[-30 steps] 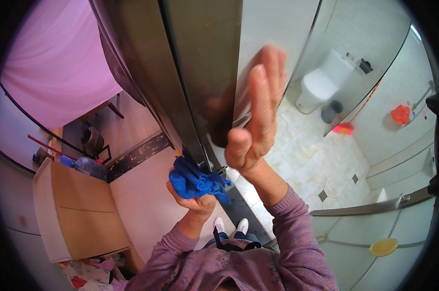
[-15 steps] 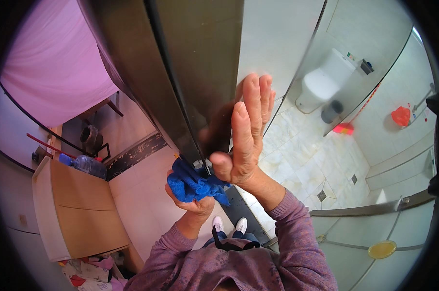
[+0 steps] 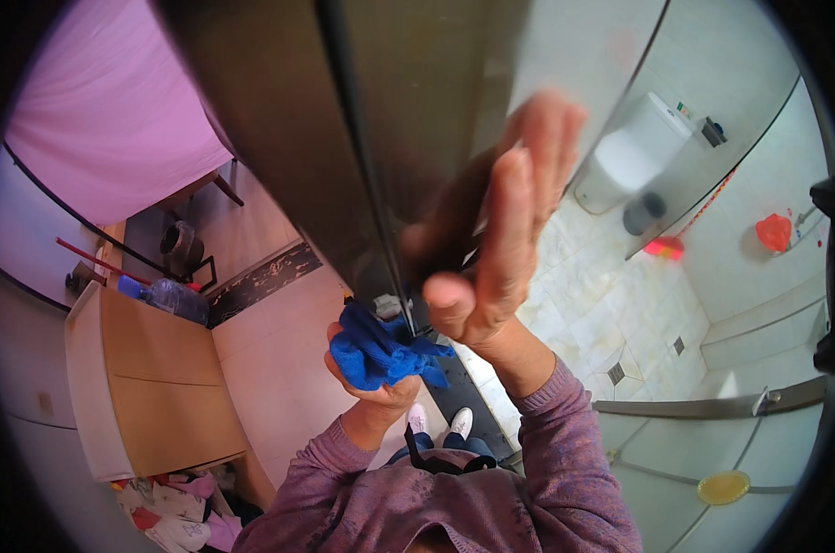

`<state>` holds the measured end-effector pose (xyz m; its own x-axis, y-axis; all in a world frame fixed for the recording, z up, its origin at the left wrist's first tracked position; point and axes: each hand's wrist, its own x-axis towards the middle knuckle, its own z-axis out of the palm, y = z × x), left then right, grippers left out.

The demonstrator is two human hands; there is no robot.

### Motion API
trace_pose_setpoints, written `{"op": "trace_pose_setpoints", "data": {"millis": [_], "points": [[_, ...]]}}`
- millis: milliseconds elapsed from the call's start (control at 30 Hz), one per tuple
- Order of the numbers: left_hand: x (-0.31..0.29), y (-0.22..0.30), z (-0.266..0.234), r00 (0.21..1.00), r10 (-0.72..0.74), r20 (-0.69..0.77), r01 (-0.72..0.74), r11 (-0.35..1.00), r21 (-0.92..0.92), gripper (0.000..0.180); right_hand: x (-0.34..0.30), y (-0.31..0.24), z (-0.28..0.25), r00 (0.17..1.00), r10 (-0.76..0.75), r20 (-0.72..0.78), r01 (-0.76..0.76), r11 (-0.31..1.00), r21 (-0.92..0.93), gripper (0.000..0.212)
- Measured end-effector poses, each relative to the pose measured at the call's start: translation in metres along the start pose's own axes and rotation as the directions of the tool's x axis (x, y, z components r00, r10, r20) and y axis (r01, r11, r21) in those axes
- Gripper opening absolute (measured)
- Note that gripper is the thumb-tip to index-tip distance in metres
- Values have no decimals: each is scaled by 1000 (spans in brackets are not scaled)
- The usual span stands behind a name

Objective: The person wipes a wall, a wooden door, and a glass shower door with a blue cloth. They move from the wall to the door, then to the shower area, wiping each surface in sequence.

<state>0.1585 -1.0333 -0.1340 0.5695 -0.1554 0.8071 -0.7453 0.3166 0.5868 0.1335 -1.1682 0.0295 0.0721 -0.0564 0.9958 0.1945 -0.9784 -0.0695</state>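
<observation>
A crumpled blue cloth [image 3: 381,352] is bunched in my left hand [image 3: 390,392], whose fingers are wrapped round it. The cloth is up against the lower edge of a tall dark door panel [image 3: 417,120] with a shiny metal-like frame. Beside that panel, on its right, rises my right hand [image 3: 510,221], upright with its fingers stretched out and smeared a little by motion. Its thumb points left at the panel's edge. I cannot tell whether the palm touches the surface. A small light metal fitting [image 3: 390,306] shows just above the cloth.
To the right lies a tiled bathroom with a white toilet [image 3: 643,143], a grey bin [image 3: 643,213] and a curved shower rail [image 3: 712,405]. At left stand a wooden cabinet [image 3: 169,378], a large plastic bottle [image 3: 173,300] and a pink curtain [image 3: 113,120]. A dark threshold [image 3: 464,410] runs near my feet.
The door panel's edge has shifted right in view. My right hand has moved right and tilted. My left hand, still holding the cloth, has moved slightly right.
</observation>
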Motion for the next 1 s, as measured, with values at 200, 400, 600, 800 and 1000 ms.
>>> {"op": "trace_pose_setpoints", "data": {"millis": [200, 400, 600, 800, 1000], "points": [[5, -5, -3, 999, 10, -31, -11, 999, -38, 74, -19, -15, 8, 994, -48, -95, 56, 995, 79, 51], [15, 3, 3, 998, -19, -54, 11, 989, -147, 70, 34, 22, -8, 989, -100, -113, 104, 994, 29, 64], [16, 10, 3, 997, -75, -13, 72, 987, -145, 70, 22, 9, 0, 997, -52, -52, 52, 999, -3, 63], [15, 2, -5, 998, -58, -5, 58, 997, 45, 72, -22, -10, 2, 1000, -23, 21, 23, 1000, 13, 56], [20, 6, 7, 993, 23, -117, -21, 1000, 16, 67, 7, 17, -4, 985, -18, -171, 41, 990, 134, 52]]}}
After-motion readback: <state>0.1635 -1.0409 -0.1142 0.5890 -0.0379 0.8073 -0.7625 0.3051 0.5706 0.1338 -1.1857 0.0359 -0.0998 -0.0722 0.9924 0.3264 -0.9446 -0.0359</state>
